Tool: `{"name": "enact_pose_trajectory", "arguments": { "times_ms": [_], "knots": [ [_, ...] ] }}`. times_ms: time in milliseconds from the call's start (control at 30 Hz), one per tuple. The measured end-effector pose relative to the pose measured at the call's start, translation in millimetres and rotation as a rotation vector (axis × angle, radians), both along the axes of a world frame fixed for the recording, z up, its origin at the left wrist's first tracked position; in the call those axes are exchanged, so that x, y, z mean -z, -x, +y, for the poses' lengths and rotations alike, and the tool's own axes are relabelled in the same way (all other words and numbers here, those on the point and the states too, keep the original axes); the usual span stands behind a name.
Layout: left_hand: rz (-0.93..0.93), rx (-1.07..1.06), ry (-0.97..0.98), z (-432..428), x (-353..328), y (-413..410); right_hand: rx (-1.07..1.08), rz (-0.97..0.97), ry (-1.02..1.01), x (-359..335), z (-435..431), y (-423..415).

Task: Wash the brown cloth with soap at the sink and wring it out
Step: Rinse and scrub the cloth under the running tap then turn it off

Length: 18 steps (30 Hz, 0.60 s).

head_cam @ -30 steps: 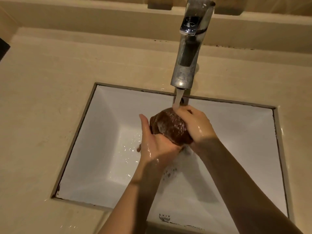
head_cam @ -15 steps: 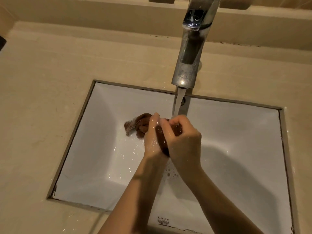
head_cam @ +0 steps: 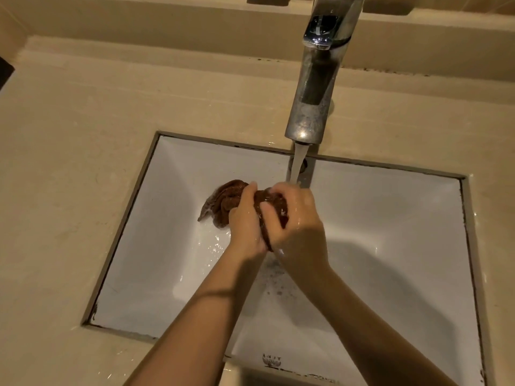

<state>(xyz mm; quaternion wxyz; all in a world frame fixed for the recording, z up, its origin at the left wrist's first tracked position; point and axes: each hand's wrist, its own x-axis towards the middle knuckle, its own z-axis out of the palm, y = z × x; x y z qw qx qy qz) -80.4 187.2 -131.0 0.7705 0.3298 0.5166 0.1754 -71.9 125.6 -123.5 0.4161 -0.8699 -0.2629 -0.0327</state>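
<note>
The wet brown cloth is bunched between both hands over the white sink basin. My left hand grips its middle, fingers curled over the top. My right hand grips the right part, fingers wrapped round it. A loose end of the cloth hangs out to the left of my left hand. Water runs from the chrome tap and lands at my right hand's knuckles. Part of the cloth is hidden inside both hands.
A beige stone counter surrounds the rectangular basin, with a raised ledge at the back. Soap bubbles and water drops lie on the basin floor below my wrists. A dark object shows at the left edge.
The cloth was a ball cupped in my left palm under the stream. Both hands have closed round it, and a loose end now hangs out to the left.
</note>
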Motion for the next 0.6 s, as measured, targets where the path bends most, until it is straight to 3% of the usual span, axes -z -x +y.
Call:
{"name": "enact_pose_trajectory", "arguments": {
  "times_ms": [33, 67, 100, 133, 167, 233, 300, 367, 433, 500, 600],
  "knots": [
    [-0.044, 0.092, -0.014, -4, -13, -4, -0.022, 0.09, -0.033, -5, 3, 1],
    [-0.048, 0.054, -0.187, -6, -13, -1, 0.008, 0.164, -0.034, -9, 8, 0],
    [-0.047, -0.025, -0.188, -9, -11, -1, 0.065, 0.242, -0.001, -13, 13, -6],
    [-0.125, 0.081, 0.051, -10, -15, -1, 0.139, 0.344, 0.031, -11, 17, -16],
    [-0.041, 0.079, 0.177, -13, -6, -2, 0.206, 0.455, 0.069, -10, 19, -28],
    [0.084, 0.201, 0.239, -1, -3, -1, 0.282, 0.578, 0.111, -3, 19, -44],
    [0.201, 0.189, 0.067, -1, 8, -2, 0.266, 0.572, 0.158, 10, 15, -53],
    [0.154, 0.2, 0.007, 0, 3, 0, 0.202, 0.525, 0.26, 15, 9, -56],
    [0.138, 0.202, -0.015, 5, -3, 2, 0.078, 0.305, 0.301, 20, -1, -53],
    [0.145, 0.202, 0.005, 9, -4, 1, -0.107, -0.037, 0.166, 20, -9, -35],
    [0.109, 0.192, 0.086, 9, -2, 1, -0.056, 0.088, -0.098, 15, -5, -10]
  ]
}}
